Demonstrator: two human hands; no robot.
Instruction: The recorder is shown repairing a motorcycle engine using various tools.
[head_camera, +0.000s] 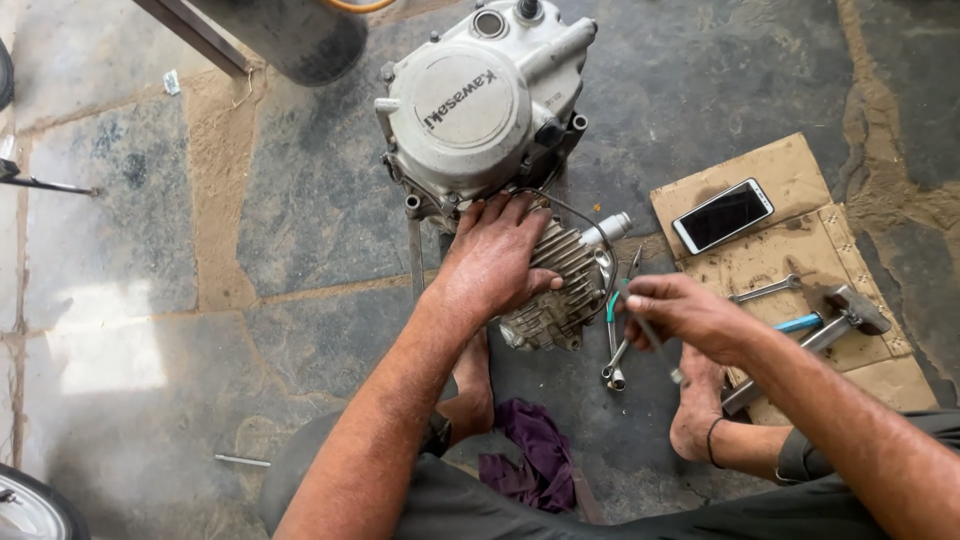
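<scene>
left hand (497, 262): flat on the finned cylinder (556, 290) of a grey motorcycle engine (470, 110), which sits right on the stone floor (130, 250)
right hand (680, 312): fingers pinched round a thin metal tool (655, 345) just beside the cylinder
wrenches (613, 350): lying on the floor under that hand
cardboard (800, 170): has a phone (722, 215), spanner (768, 290) and hammer (835, 320) on it
purple rag (530, 450): between the bare feet

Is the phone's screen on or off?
Off. The phone lies face up on the cardboard, and its screen is plain dark.
</scene>
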